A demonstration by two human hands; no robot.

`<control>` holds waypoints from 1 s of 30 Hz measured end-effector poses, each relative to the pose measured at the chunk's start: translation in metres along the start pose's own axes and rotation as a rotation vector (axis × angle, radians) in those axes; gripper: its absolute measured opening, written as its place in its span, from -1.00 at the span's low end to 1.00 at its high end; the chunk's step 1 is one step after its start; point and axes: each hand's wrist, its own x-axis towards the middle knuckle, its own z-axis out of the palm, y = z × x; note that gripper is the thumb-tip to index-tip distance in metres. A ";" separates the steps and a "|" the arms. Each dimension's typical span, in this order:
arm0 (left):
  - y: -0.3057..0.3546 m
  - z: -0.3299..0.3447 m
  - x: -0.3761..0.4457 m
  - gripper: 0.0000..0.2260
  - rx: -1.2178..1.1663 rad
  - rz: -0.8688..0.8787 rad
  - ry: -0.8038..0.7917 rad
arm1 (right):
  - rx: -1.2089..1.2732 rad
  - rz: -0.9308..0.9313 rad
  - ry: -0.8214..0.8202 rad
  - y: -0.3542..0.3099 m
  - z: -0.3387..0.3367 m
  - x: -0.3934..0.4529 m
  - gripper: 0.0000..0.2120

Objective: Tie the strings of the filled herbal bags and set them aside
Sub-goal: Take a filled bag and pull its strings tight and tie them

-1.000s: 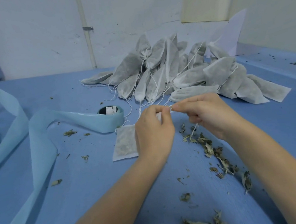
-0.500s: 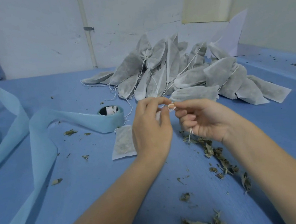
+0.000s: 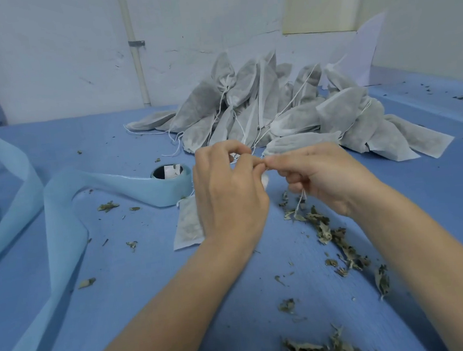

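Observation:
A filled grey-white herbal bag [image 3: 187,227] lies on the blue table, mostly behind my left hand [image 3: 227,192]. My left hand pinches the bag's white string near its gathered neck. My right hand [image 3: 322,176] meets it fingertip to fingertip and pinches the same string [image 3: 301,202], whose loose end hangs down from its curled fingers. The knot itself is hidden between the fingertips. A heap of tied herbal bags [image 3: 289,110] lies just behind both hands.
A roll of light blue fabric tape [image 3: 168,178] sits left of the hands, its strip [image 3: 59,220] trailing to the left edge. Dried herb scraps [image 3: 335,239] are scattered right of and below the hands. A white wall with a pipe [image 3: 135,57] closes the back.
The small string loop seen between my fingertips half a second ago has closed. My two hands have come together and the right hand now pinches the string against the left.

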 end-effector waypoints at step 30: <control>-0.004 -0.007 0.033 -0.88 -0.302 -0.594 -0.249 | 0.001 -0.346 0.197 0.013 0.018 0.002 -0.89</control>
